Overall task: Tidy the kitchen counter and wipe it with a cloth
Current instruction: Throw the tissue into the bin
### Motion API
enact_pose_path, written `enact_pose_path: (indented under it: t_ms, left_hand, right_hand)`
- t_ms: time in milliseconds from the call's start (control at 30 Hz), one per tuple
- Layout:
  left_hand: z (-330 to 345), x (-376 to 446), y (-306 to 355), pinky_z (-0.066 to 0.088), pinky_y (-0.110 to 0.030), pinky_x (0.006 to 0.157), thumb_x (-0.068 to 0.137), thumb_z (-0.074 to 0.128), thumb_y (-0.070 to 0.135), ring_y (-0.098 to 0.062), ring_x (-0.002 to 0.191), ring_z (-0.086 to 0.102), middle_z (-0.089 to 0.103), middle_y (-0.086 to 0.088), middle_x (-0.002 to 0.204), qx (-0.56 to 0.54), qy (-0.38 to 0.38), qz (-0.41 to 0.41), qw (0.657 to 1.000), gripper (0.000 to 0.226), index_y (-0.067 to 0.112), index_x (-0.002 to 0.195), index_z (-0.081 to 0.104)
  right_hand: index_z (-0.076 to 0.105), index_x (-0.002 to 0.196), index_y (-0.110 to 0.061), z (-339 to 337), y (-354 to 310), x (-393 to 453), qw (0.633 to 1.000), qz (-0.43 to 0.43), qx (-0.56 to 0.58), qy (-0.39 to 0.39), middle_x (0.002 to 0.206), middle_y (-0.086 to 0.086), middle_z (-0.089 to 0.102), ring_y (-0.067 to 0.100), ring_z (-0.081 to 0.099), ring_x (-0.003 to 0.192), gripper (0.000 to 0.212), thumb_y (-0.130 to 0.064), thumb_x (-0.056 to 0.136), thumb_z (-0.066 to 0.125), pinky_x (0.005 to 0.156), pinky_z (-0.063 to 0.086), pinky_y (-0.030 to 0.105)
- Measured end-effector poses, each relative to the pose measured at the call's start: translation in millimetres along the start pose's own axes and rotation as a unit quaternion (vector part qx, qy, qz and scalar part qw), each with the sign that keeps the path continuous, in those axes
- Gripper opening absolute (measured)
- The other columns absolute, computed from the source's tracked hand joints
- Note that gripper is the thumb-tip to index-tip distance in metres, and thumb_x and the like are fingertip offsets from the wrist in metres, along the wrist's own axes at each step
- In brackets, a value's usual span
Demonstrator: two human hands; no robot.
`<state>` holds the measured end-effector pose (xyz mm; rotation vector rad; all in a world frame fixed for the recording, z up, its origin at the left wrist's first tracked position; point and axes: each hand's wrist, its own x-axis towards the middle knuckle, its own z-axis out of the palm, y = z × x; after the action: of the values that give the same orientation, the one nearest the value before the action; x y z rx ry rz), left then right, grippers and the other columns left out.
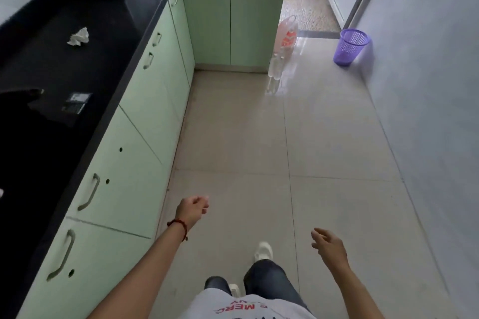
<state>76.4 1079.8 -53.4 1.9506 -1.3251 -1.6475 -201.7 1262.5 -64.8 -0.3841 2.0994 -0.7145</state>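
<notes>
Both hands empty, loose: left hand, right hand. Tissue on counter lies ahead-left; left hand nearer.

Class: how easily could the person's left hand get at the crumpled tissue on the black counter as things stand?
Probably not without stepping forward. The left hand hangs over the floor, holding nothing, while the crumpled tissue lies well ahead on the counter. Nothing blocks the way.

A crumpled tissue lies on the black counter. Both hands, the left hand and the right hand, hang over the floor, holding nothing. A purple bin stands by the wall.
</notes>
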Motion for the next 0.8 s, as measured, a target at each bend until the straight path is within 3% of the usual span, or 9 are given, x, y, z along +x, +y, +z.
enact_pose_path:
  t_ms: [100,233,600,800]
  left_hand:
    - [15.5,52.6,62.1,0.041,-0.024,0.057,0.09,0.051,0.022,-0.018,0.072,0.058,0.061,-0.006,0.081,-0.009,0.009,0.028,1.0,0.016,0.012,0.081,0.059]
    - [30.6,108.6,120.7,0.041,-0.025,0.058,0.09,0.05,0.021,-0.015,0.068,0.057,0.06,-0.006,0.079,-0.022,0.027,0.032,0.999,0.014,0.012,0.083,0.058]
    - [15.6,203.9,171.6,0.042,-0.027,0.064,0.089,0.052,0.019,-0.025,0.08,0.06,0.064,-0.012,0.086,-0.104,0.116,-0.09,0.984,0.019,0.018,0.071,0.058]
    - [-20.6,290.3,199.0,0.04,-0.025,0.06,0.09,0.051,0.015,-0.025,0.074,0.057,0.062,-0.012,0.08,-0.175,0.172,-0.128,0.961,0.012,0.006,0.087,0.059]
  right_hand:
    - [0.057,0.12,-0.002,-4.9,-34.2,53.3,1.0,0.009,0.006,-0.004,0.11,0.015,0.064,0.03,0.063,0.095,0.035,-0.02,0.09,0.055,0.09,0.048,0.042]
    - [0.056,0.12,-0.003,-12.2,-95.0,127.1,0.999,-0.006,-0.011,-0.031,0.1,0.01,0.062,0.027,0.063,0.088,0.035,-0.02,0.09,0.055,0.087,0.047,0.04]
    - [0.061,0.115,-0.007,-2.5,-330.8,290.6,0.99,-0.1,-0.058,-0.085,0.095,0.008,0.065,0.024,0.064,0.088,0.03,-0.022,0.089,0.056,0.088,0.048,0.039]
    - [0.061,0.114,-0.011,56.5,-444.1,365.2,0.981,-0.14,-0.056,-0.122,0.099,0.008,0.066,0.022,0.064,0.088,0.029,-0.024,0.09,0.055,0.085,0.047,0.037]
